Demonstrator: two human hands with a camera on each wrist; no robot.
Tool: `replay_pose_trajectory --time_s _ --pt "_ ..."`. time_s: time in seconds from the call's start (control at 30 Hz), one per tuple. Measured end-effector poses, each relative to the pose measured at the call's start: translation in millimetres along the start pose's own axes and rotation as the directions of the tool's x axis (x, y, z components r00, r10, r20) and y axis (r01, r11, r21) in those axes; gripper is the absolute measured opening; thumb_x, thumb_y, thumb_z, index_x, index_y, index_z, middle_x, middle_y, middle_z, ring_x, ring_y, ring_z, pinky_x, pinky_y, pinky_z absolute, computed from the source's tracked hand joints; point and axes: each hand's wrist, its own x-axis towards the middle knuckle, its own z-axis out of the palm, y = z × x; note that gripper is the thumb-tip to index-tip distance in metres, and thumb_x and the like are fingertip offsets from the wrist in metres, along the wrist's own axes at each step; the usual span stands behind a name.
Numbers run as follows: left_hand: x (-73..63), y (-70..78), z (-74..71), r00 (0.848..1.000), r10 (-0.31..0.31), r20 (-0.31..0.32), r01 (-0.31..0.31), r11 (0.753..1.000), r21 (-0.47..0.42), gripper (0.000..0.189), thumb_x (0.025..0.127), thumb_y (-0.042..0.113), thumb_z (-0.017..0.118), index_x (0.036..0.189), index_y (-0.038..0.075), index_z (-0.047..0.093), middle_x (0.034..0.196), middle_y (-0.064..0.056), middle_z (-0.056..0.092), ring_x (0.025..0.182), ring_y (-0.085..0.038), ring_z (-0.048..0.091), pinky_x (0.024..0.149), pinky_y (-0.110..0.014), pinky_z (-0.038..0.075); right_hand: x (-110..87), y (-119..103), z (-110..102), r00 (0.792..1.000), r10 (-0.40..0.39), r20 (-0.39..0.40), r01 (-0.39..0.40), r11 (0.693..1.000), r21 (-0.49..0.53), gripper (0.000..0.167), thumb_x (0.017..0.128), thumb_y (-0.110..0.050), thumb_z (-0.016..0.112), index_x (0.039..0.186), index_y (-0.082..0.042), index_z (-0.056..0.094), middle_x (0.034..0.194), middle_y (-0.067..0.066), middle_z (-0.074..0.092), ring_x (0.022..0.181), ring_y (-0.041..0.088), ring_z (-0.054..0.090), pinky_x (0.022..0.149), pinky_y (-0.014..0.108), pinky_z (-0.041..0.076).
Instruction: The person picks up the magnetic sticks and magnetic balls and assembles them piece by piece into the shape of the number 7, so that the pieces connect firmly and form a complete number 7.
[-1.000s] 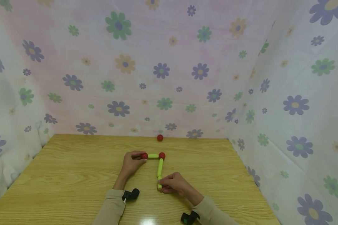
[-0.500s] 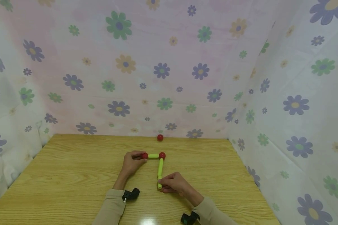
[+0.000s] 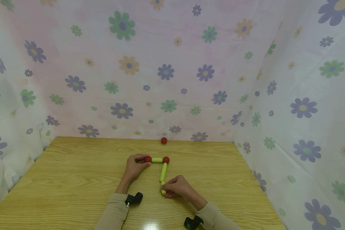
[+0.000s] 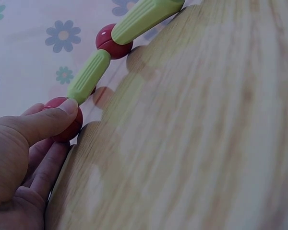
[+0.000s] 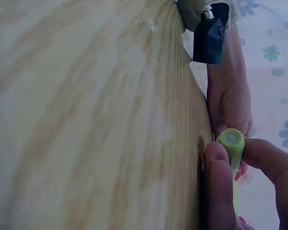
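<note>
My left hand (image 3: 134,166) pinches a red ball (image 4: 67,127) between thumb and fingers. A short yellow-green rod (image 3: 157,160) joins that ball to a second red ball (image 3: 166,160). From the second ball a longer yellow-green rod (image 3: 163,172) runs toward me. At its near end it meets another yellow-green rod (image 3: 162,188), which my right hand (image 3: 179,188) pinches between thumb and fingers. The right wrist view shows a silvery round disc set in this rod's free end (image 5: 231,138). The two rods stand at a slight bend where they meet.
A loose red ball (image 3: 164,140) lies at the far edge of the wooden table (image 3: 83,172). Flower-printed cloth (image 3: 149,76) hangs behind the table and along both sides. Each wrist wears a black camera, such as the left camera (image 3: 135,198).
The near rod in my right hand has tilted a little, its free end shifting slightly right, so the two rods now bend at their joint. My left hand has stayed still.
</note>
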Motion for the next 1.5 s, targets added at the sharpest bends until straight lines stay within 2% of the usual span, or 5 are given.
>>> replay_pose_trajectory --time_s 0.13,0.43,0.83,1.13,1.5 --pt "-5.7 16.7 -1.6 0.999 0.029 0.018 -0.029 1.0 -0.003 0.036 0.084 -0.011 0.076 0.119 -0.018 0.067 0.12 -0.036 0.064 0.114 -0.05 0.064 0.096 -0.046 0.058 -1.4 -0.6 0.6 1.0 -0.017 -0.003 0.017 1.0 -0.025 0.022 0.088 -0.019 0.082 0.092 0.002 0.078 0.074 0.01 0.075 0.06 0.011 0.071 0.059 0.026 0.063" --pt "-5.3 14.4 -0.1 0.999 0.048 0.011 -0.048 0.999 -0.013 0.036 0.082 -0.013 0.077 0.116 -0.018 0.068 0.117 -0.036 0.065 0.111 -0.051 0.064 0.095 -0.049 0.057 -1.8 -0.3 2.1 0.999 -0.034 -0.02 0.032 0.997 -0.066 0.022 0.089 -0.019 0.081 0.091 0.002 0.077 0.073 0.009 0.075 0.06 0.01 0.07 0.059 0.026 0.062" --pt "-6.1 16.1 0.0 1.0 0.014 0.015 -0.014 1.0 -0.009 0.035 0.082 -0.011 0.078 0.116 -0.016 0.069 0.117 -0.036 0.066 0.11 -0.05 0.066 0.088 -0.03 0.061 -2.3 -0.9 2.4 0.999 -0.016 -0.032 0.015 0.999 -0.031 0.027 0.094 -0.019 0.074 0.105 0.006 0.073 0.08 0.009 0.075 0.067 0.015 0.073 0.061 0.026 0.063" --pt "-5.8 15.8 -0.3 1.0 0.012 0.028 -0.011 1.0 -0.015 0.036 0.082 -0.011 0.078 0.117 -0.017 0.068 0.117 -0.036 0.065 0.11 -0.05 0.066 0.088 -0.031 0.062 -6.6 -1.4 -2.3 0.999 -0.003 -0.032 0.001 0.999 -0.051 0.029 0.096 -0.023 0.063 0.1 0.002 0.076 0.06 -0.001 0.058 0.05 0.005 0.056 0.048 0.017 0.052" --pt "-6.2 16.5 -0.1 1.0 -0.016 -0.009 0.016 1.0 -0.007 0.036 0.082 -0.011 0.079 0.117 -0.014 0.07 0.119 -0.034 0.066 0.11 -0.048 0.065 0.088 -0.029 0.061 -7.5 2.5 -9.7 0.996 -0.082 0.025 0.083 0.995 -0.054 0.03 0.103 -0.023 0.061 0.108 0.004 0.073 0.069 0.0 0.06 0.056 0.007 0.055 0.053 0.018 0.049"
